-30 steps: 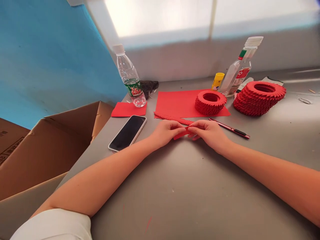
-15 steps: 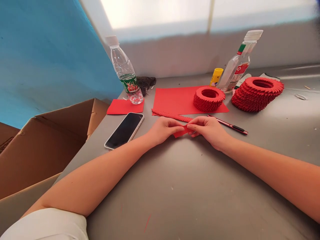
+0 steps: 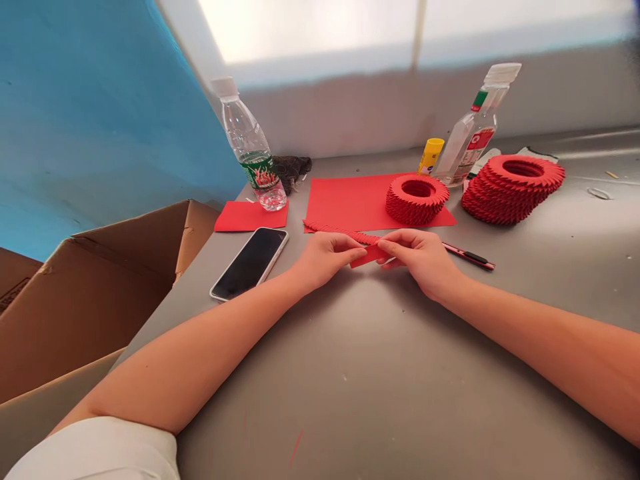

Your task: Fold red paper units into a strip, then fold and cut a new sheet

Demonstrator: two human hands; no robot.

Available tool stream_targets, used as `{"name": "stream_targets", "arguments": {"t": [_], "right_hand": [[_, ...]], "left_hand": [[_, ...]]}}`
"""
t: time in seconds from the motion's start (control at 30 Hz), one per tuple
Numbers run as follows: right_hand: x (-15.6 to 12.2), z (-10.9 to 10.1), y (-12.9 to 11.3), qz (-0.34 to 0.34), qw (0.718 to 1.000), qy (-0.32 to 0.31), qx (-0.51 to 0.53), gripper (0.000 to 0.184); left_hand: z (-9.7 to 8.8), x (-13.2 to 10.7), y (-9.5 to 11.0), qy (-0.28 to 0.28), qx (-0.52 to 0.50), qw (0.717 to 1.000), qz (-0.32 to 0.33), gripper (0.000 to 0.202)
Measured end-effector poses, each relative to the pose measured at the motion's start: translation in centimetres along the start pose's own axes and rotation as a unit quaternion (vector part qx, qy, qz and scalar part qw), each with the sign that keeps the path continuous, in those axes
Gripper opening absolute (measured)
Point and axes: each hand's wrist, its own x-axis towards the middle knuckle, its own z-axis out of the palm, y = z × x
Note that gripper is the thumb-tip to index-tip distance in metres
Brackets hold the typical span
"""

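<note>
A small red paper strip (image 3: 369, 256) is stretched between my two hands, just above the grey table. My left hand (image 3: 330, 259) pinches its left end between thumb and fingers. The other end is gripped by my right hand (image 3: 415, 259), thumb on top and fingers curled beneath. Right behind my hands lies a chain of folded red paper pieces (image 3: 345, 230), its right end partly hidden. Beyond it a large red paper sheet (image 3: 345, 197) lies flat, with a ring of folded red paper (image 3: 418, 200) on its right side.
A utility knife (image 3: 473, 257) lies right of my right hand. A phone (image 3: 250, 263), red paper (image 3: 240, 217) and a water bottle (image 3: 260, 170) are at left. A glue stick (image 3: 431, 157), a glass bottle (image 3: 470, 143) and stacked red rings (image 3: 510, 190) stand at back right. Cardboard box (image 3: 100, 287) beside table.
My hands have drawn slightly apart, the right one shifting a little rightward, and more of the red paper strip shows between them. Other things on the table stay put.
</note>
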Motion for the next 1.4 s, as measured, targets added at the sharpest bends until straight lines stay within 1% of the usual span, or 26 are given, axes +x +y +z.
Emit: {"name": "stream_targets", "arguments": {"t": [0.1,0.17,0.2,0.23,0.27,0.33,0.4,0.5,0.63,0.73,0.87,0.93,1.03,1.2,1.4], "right_hand": [[0.1,-0.1,0.0,0.015,1.000,0.003,-0.008,0.020],[0.1,-0.2,0.0,0.032,0.998,-0.007,-0.055,0.020],[0.1,-0.2,0.0,0.038,0.994,-0.015,-0.097,0.021],[0.1,-0.3,0.0,0.041,0.988,-0.022,-0.149,0.020],[0.2,-0.3,0.0,0.035,0.978,-0.027,-0.206,0.019],[0.3,-0.3,0.2,-0.004,0.949,-0.031,-0.312,0.017],[0.4,-0.4,0.5,-0.068,0.919,-0.032,-0.388,0.012],[0.4,-0.5,0.9,-0.154,0.876,-0.038,-0.456,0.009],[0.0,-0.6,1.3,-0.220,0.831,-0.036,-0.510,0.008],[-0.3,-0.5,1.4,-0.253,0.793,-0.041,-0.552,0.014],[-0.6,-0.5,1.5,-0.314,0.736,-0.067,-0.596,0.021],[-0.7,-0.7,1.5,-0.345,0.720,-0.085,-0.596,0.020],[-0.7,-1.1,1.6,-0.376,0.709,-0.122,-0.584,0.020],[-0.5,-1.5,1.3,-0.396,0.694,-0.183,-0.573,0.025],[-0.5,-1.5,1.0,-0.400,0.690,-0.192,-0.572,0.028]], "left_hand": [[-0.1,0.1,-0.2,0.004,0.009,1.000,-0.007,0.023],[0.0,0.0,-0.3,0.003,0.050,0.999,0.005,0.021],[0.0,-0.1,-0.4,0.005,0.091,0.996,0.026,0.019],[0.1,-0.1,-0.5,0.006,0.144,0.988,0.060,0.019],[0.1,-0.2,-0.7,0.007,0.204,0.973,0.104,0.020],[0.2,-0.3,-1.0,0.002,0.313,0.930,0.195,0.016],[0.2,-0.3,-1.3,-0.008,0.380,0.891,0.248,0.011],[0.3,-0.2,-1.7,-0.006,0.421,0.865,0.274,0.017],[0.4,-0.2,-1.8,-0.003,0.446,0.842,0.303,0.023],[0.5,-0.2,-1.7,-0.009,0.452,0.840,0.301,0.027],[0.5,-0.2,-1.7,-0.015,0.446,0.847,0.289,0.022],[0.5,-0.2,-1.7,-0.017,0.442,0.851,0.281,0.020],[0.5,-0.2,-1.7,-0.020,0.440,0.856,0.272,0.018],[0.4,-0.1,-1.6,-0.028,0.441,0.858,0.263,0.019],[0.4,-0.2,-1.7,-0.020,0.437,0.857,0.271,0.019]]}}
